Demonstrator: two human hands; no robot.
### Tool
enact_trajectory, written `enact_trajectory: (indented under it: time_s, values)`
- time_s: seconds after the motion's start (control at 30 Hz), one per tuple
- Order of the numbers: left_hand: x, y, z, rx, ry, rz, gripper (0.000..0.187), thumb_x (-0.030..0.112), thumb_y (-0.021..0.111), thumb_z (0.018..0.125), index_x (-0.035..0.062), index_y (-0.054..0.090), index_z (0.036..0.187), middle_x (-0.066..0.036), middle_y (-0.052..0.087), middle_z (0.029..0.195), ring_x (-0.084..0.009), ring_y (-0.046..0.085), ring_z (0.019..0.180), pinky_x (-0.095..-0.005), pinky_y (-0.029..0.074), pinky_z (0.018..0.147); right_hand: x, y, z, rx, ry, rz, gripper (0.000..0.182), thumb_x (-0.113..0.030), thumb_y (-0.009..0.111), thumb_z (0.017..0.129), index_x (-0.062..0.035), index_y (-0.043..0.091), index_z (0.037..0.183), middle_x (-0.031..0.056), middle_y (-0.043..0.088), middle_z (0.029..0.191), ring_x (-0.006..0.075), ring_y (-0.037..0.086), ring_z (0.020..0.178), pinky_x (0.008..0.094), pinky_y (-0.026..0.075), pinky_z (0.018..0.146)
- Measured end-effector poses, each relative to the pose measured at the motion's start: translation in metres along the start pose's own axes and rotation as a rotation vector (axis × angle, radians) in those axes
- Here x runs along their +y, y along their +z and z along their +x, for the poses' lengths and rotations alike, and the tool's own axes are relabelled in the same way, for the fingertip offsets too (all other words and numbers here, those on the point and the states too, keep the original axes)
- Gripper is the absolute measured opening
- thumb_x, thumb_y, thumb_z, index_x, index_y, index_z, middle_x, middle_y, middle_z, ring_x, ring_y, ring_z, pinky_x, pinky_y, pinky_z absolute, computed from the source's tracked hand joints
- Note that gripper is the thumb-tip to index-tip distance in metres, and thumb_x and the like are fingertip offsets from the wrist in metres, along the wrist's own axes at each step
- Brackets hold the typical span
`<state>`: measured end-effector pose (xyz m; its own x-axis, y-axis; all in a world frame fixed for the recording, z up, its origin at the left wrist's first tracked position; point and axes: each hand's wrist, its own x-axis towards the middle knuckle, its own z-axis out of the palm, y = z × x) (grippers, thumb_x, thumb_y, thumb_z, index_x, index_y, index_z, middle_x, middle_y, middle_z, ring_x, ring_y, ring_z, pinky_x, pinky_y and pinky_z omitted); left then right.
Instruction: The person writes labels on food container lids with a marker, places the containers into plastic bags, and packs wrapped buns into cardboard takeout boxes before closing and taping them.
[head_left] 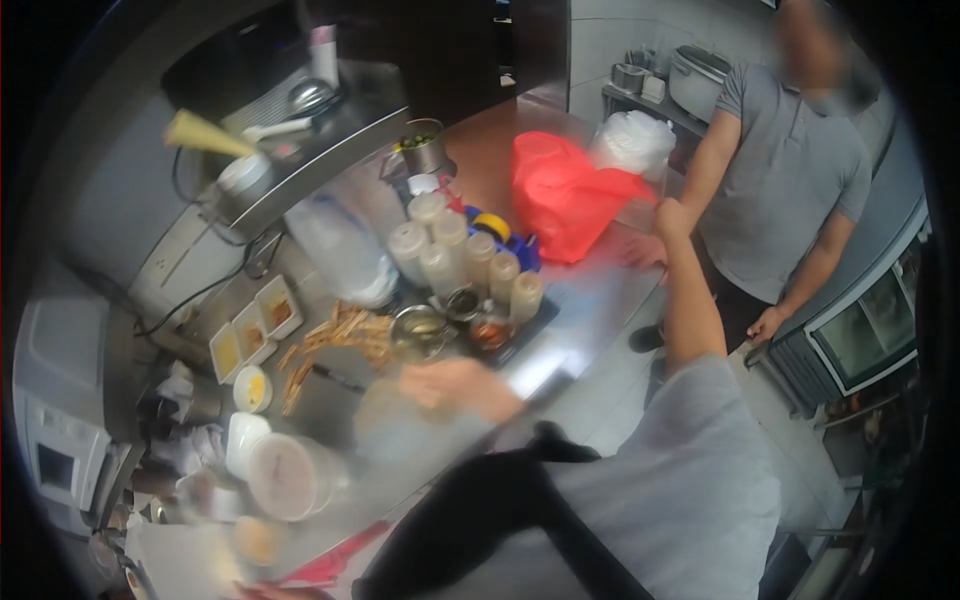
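Grip [455, 385] blurry, low over counter [590, 305]

Right arm [692, 295] bare below short sleeve [690, 400], stretched out from torso [660, 490]; link to right hand [455, 387] hard to trace, hand motion-blurred, finger pose unclear; left hand [283, 592] at bottom edge, mostly cut off, grip unreadable
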<state>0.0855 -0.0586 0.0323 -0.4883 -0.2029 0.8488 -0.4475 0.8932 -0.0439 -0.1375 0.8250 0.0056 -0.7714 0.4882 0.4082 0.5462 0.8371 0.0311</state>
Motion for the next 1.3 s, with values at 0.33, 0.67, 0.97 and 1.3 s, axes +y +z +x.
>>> enact_trajectory:
  time_s: [0.33, 0.67, 0.97, 1.3]
  values:
    - [0.227, -0.068, 0.031, 0.002, 0.197, -0.344, 0.053, 0.024, 0.065, 0.079, 0.0084, 0.042, 0.124, -0.025, 0.039, 0.127, -0.0465, 0.041, 0.115, -0.0609, 0.036, 0.085, 0.049, 0.134, 0.085, 0.234, 0.347, 0.724, 0.047, -0.019, 0.067, 0.069, -0.0087, 0.056, 0.114, 0.0168, 0.046, 0.126, 0.0347, 0.042, 0.120, 0.0398, 0.035, 0.100]
    - [0.337, -0.114, 0.061, -0.279, -0.010, -0.431, 0.043, 0.026, 0.059, 0.088, -0.0001, 0.045, 0.120, -0.025, 0.038, 0.130, -0.0407, 0.043, 0.114, -0.0519, 0.036, 0.092, 0.115, 0.264, 0.161, -0.182, 0.776, 1.136, 0.061, -0.012, 0.052, 0.078, -0.0051, 0.037, 0.137, 0.0240, 0.051, 0.125, 0.0313, 0.052, 0.114, 0.0353, 0.043, 0.091]
    - [0.374, -0.081, 0.066, -0.349, -0.017, -0.869, 0.039, 0.012, 0.058, 0.085, 0.0011, 0.048, 0.122, -0.024, 0.033, 0.135, -0.0376, 0.036, 0.124, -0.0465, 0.029, 0.103, 0.101, 0.219, 0.203, -0.041, 0.814, 1.113, 0.057, -0.003, 0.049, 0.071, -0.0046, 0.051, 0.128, 0.0170, 0.061, 0.111, 0.0230, 0.062, 0.092, 0.0339, 0.048, 0.076]
    - [0.694, -0.070, 0.123, -0.785, 1.206, -1.159, 0.067, 0.019, 0.077, 0.063, 0.0148, 0.050, 0.125, -0.015, 0.038, 0.135, -0.0385, 0.031, 0.129, -0.0500, 0.027, 0.105, 0.076, 0.217, 0.172, 0.012, 0.749, 1.101, 0.067, -0.007, 0.055, 0.071, -0.0028, 0.036, 0.135, 0.0233, 0.058, 0.108, 0.0293, 0.057, 0.093, 0.0378, 0.044, 0.081]
